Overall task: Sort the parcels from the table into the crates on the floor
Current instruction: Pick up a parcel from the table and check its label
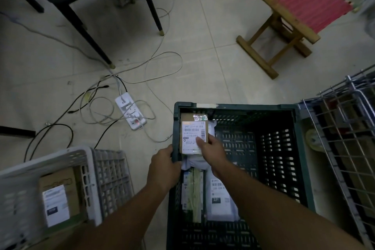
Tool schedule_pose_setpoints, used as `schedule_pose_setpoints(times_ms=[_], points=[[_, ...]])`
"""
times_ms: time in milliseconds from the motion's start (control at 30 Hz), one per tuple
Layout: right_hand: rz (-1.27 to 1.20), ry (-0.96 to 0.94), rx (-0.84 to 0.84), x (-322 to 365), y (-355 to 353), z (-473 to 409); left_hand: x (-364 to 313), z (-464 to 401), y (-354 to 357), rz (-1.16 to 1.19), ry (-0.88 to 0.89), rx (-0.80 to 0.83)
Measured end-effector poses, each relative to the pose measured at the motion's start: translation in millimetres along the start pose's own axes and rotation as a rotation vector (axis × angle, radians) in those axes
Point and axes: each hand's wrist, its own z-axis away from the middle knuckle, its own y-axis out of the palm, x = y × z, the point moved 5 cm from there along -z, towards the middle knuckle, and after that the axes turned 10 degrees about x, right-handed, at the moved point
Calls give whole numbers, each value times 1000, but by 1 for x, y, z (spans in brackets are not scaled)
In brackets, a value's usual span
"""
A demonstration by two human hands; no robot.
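A person's right hand [211, 146] pinches a small brown box [193, 134] by its near end, thumb on the white label, holding it inside the left side of the dark green crate [300, 148], above soft mailers [221, 195] already lying there. The left hand [164, 166] curls over the crate's left rim, apparently steadying it. The box looks light and stiff, its taped cardboard likely firm enough for a one-handed pinch at an edge; the glossy label and tape may be slick, so bare cardboard sides seem the safer hold. A white crate [89, 170] with another box stands just left.
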Motion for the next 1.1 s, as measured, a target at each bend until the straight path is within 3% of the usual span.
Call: schedule_pose_setpoints(times_ms=[333,533,767,1100], points=[[149,28,-100,9,-1,15,1,1,3,-158,-61,10],[351,107,-27,44,-10,61,-16,24,-10,-332,-104,100],[836,16,132,121,-7,163,-86,100,-57,-513,25,236],[1484,-254,225,272,32,370,-224,285,-180,-809,103,112]])
